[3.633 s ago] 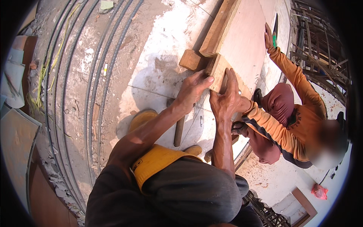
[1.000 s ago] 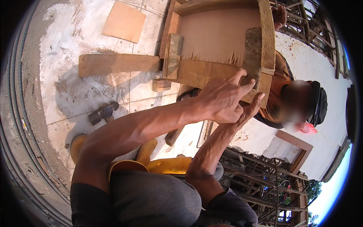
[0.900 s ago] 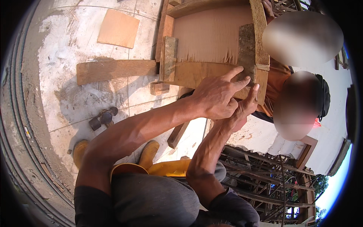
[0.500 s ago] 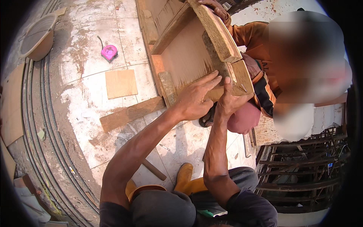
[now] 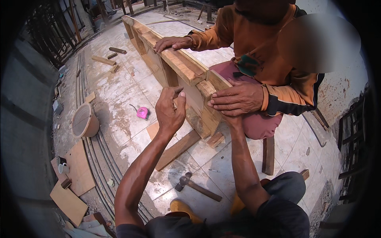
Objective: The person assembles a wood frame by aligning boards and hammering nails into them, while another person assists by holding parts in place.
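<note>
Wooden frame (image 5: 184, 70) steadied by a co-worker (image 5: 250, 47), left hand (image 5: 170, 109) now drawn clear, fingers curled; right hand's (image 5: 234, 120) grip (mostly hidden) can't be judged.

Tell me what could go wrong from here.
The right hand is partly hidden by the co-worker's nearer hand at the near end of the wooden frame, so it might get pinched if the frame shifts. The hammer lies on the tiled floor near a yellow boot and might trip someone.
</note>
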`<state>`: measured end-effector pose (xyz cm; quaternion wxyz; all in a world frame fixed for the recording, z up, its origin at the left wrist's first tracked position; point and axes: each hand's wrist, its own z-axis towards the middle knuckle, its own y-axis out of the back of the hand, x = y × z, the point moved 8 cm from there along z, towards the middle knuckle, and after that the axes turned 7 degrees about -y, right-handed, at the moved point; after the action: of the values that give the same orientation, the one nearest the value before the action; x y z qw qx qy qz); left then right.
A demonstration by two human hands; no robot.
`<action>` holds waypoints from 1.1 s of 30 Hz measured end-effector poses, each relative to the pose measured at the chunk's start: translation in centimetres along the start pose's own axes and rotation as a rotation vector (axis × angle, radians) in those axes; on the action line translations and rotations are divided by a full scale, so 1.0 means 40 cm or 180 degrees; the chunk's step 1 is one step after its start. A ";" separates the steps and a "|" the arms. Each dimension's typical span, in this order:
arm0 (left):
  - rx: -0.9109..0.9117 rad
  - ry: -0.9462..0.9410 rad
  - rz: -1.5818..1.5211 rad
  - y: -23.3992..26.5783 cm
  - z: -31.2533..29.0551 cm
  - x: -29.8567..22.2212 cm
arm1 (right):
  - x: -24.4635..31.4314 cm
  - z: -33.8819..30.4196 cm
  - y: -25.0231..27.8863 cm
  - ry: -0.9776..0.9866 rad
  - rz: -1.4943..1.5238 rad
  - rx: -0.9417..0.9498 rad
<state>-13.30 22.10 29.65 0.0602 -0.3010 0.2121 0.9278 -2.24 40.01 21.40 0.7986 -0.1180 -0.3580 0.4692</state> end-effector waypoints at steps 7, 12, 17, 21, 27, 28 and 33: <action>-0.0651 0.0638 0.1114 -0.022 0.118 0.080 | -0.078 0.038 0.027 -0.0127 0.1976 0.0011; -0.1308 0.1084 -0.0665 -0.123 0.087 0.169 | -0.105 0.081 -0.065 -0.1467 0.5301 -0.0440; -0.1963 0.1391 -0.2381 -0.217 0.075 0.181 | -0.176 0.012 0.002 -0.0346 0.7303 -0.1279; -0.2073 0.1342 -0.2239 -0.207 0.064 0.207 | -0.185 -0.028 0.029 0.0074 0.7941 0.0322; -0.2034 0.1198 -0.1948 -0.214 0.073 0.194 | -0.148 -0.022 -0.001 -0.1012 0.7904 0.0200; -0.2049 0.1189 -0.1970 -0.215 0.076 0.197 | -0.151 -0.039 -0.012 -0.1366 0.8103 0.0490; -0.2100 0.1072 -0.2630 -0.212 0.082 0.209 | -0.160 -0.040 -0.006 -0.0155 0.8804 0.0213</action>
<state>-19.79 31.04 24.13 0.2869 -0.5062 -0.2188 0.7833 -2.93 34.78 17.40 -0.3155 -0.3465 0.0466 0.8822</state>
